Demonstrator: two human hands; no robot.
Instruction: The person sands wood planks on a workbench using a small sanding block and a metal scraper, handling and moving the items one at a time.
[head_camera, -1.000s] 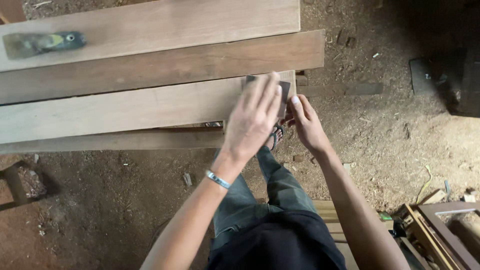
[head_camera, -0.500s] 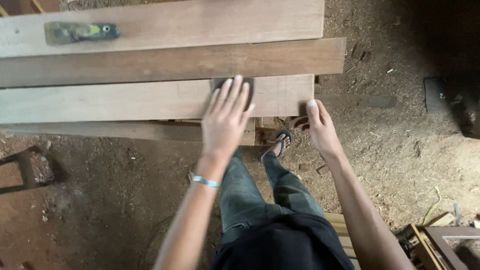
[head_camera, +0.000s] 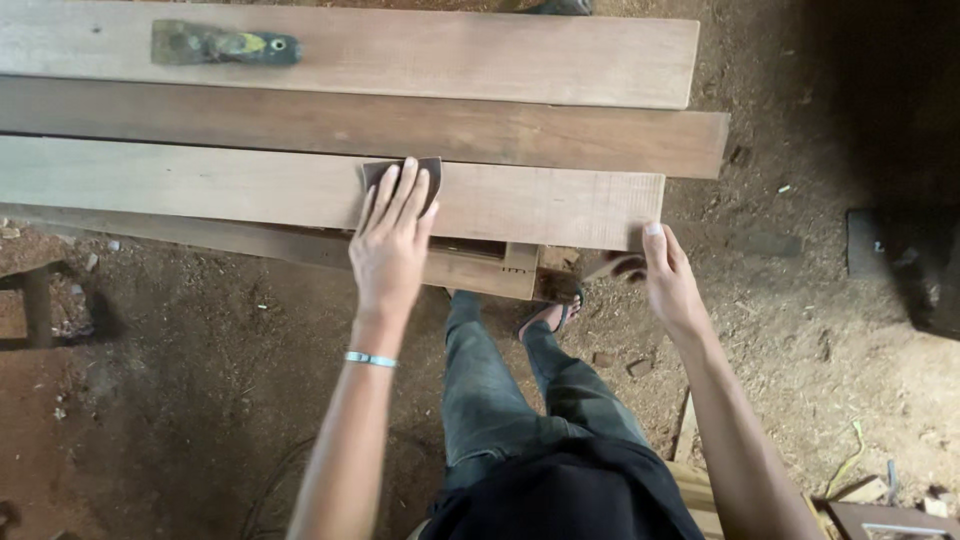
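Sandpaper sheet (head_camera: 402, 178), dark brown, lies flat on the nearest pale plank (head_camera: 240, 190); I see my left hand (head_camera: 390, 245) pressing it down, fingers spread, palm over the plank's near edge. My right hand (head_camera: 668, 278) grips that plank's end corner, thumb on top. Beyond the left fingertips lie a darker plank (head_camera: 560, 135), then a pale plank (head_camera: 480, 55) carrying a green-and-yellow-handled scraper (head_camera: 225, 44).

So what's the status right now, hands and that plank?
Left hand flat on dark sandpaper sheet, pressing it onto pale wooden plank. Right hand gripping plank's end corner. Nothing in the way; grey-handled tool lies on far board.
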